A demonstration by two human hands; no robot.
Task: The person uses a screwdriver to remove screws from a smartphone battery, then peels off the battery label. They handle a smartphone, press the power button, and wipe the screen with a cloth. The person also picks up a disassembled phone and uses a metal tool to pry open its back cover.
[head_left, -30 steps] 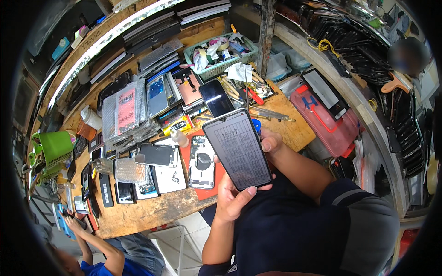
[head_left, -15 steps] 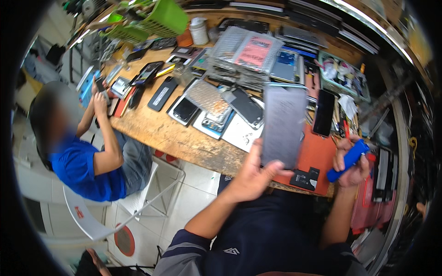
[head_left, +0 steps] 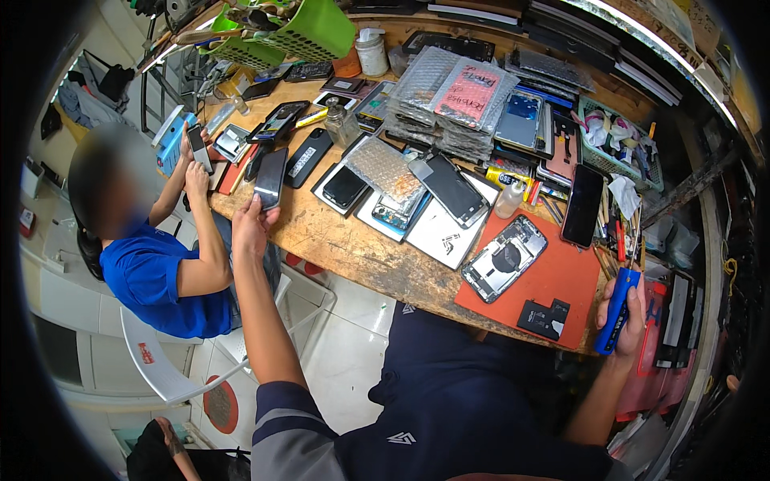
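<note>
My left hand [head_left: 252, 223] is stretched out to the left, gripping a dark phone [head_left: 269, 178] near the co-worker's hands. My right hand [head_left: 632, 325] is closed around a blue cylindrical tool [head_left: 616, 306] beside the bench's right end. An orange mat [head_left: 567, 261] lies between my hands, carrying an opened phone [head_left: 504, 258] with its insides exposed and black flat parts [head_left: 535, 319]. A dark phone [head_left: 581, 204] rests just behind the mat, near a small squeeze bottle [head_left: 510, 199].
The wooden bench [head_left: 337, 248] holds several phones, bubble-wrapped stacks [head_left: 409, 104], green baskets [head_left: 313, 40] and a basket of small items [head_left: 622, 160]. A co-worker in blue [head_left: 160, 284] sits left on a white folding chair [head_left: 164, 377], holding a phone. Red cases [head_left: 650, 377] stand at right.
My left hand has moved the phone from in front of me far left, toward the co-worker. The view has swung left. My right hand, with the blue tool, has separated from the phone.
</note>
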